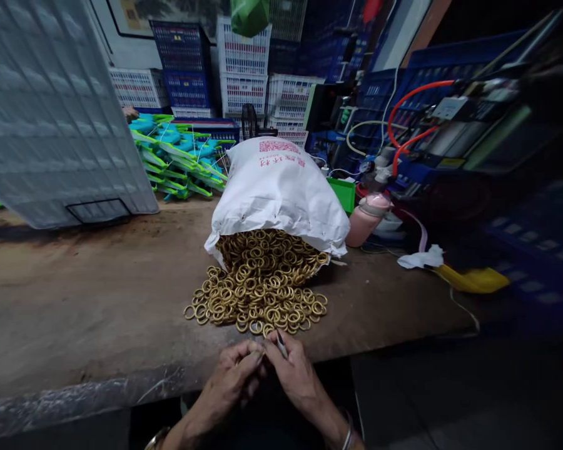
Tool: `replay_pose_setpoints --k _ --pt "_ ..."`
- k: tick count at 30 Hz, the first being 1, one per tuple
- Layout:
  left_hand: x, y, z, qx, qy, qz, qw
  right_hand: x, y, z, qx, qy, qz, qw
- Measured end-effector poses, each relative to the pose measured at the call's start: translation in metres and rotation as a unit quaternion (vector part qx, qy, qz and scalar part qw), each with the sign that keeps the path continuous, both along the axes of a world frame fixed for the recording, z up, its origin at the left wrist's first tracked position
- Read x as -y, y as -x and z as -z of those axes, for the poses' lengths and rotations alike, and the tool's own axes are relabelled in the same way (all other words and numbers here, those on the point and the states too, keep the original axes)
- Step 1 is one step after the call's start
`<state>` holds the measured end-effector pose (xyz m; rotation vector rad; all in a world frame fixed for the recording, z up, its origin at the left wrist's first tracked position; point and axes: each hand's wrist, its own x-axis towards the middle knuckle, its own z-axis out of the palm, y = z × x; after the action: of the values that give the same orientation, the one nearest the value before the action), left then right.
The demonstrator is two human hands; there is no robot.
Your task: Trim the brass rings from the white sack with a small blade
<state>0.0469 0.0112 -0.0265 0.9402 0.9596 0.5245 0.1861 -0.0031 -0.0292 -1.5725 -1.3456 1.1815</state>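
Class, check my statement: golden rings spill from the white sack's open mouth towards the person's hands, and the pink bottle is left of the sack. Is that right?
No: the head view shows the pink bottle right of the white sack, not left. The golden rings do spill from its open mouth towards the left hand and right hand.

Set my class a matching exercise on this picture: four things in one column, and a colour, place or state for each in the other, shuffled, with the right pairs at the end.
Things
1. Sack
2. Rings
3. Bottle
4. Right hand

Colours, places, states
A. Pink, to the right of the sack
B. Holding a slim pointed tool
C. White, with red printing
D. Gold-coloured, heaped on the table and in the sack's open mouth

Right pairs: 1-C, 2-D, 3-A, 4-B
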Motion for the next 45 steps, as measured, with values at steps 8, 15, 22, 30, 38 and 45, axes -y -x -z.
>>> replay_pose_setpoints --k 8,15,22,30,38,45 --pt "0.008 0.001 0.006 0.046 -0.004 -0.033 0.998 -0.002 -0.004 -0.002 -0.016 -0.004 -0.002 1.0" --pt "0.007 0.002 0.0 0.032 -0.042 -0.049 0.997 0.015 -0.002 0.003 0.186 -0.055 -0.116 0.974" --pt "0.011 0.002 0.001 0.029 -0.097 -0.063 0.993 0.017 -0.001 0.004 0.33 -0.055 -0.13 0.933" --pt "0.01 0.006 0.001 0.016 -0.092 -0.046 0.995 0.019 0.005 -0.004 0.366 -0.02 -0.135 0.921" --pt "0.03 0.021 -0.021 0.024 0.016 0.08 0.996 0.008 -0.028 0.011 0.419 -0.043 -0.009 0.907" --pt "0.031 0.046 0.026 -0.083 -0.014 0.087 0.993 0.009 -0.021 0.018 0.354 -0.108 -0.02 0.929"
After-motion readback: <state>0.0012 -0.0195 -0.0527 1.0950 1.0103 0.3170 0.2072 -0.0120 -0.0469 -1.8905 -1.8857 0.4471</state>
